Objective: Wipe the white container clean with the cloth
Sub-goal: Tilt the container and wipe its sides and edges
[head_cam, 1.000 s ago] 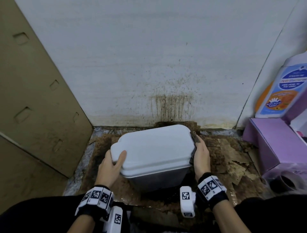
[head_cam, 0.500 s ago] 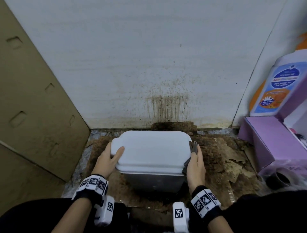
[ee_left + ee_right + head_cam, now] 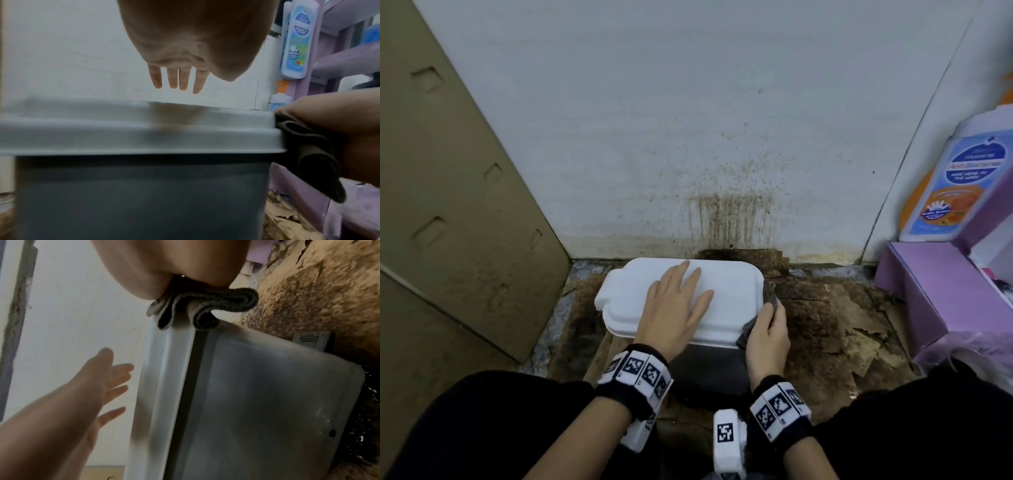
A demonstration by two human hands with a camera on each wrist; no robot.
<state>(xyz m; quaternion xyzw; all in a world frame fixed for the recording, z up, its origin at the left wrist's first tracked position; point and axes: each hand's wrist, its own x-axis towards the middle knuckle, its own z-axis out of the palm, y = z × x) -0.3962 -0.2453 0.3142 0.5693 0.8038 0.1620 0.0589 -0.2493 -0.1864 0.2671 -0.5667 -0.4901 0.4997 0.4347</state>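
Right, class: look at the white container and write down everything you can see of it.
The white container is a rounded rectangular box with a smooth white plastic-looking lid, stepped at the rim, on a grey translucent-looking body. It stands upright and closed on stained, peeling brown floor covering, near the wall. The left hand hovers open over the lid; contact is unclear. The right hand presses a dark folded cloth against its right edge.

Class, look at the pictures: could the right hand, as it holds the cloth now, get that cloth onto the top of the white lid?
Probably yes. The right hand holds the cloth against the lid at its right edge. The left hand lies flat over the lid's middle, but the right part is bare.
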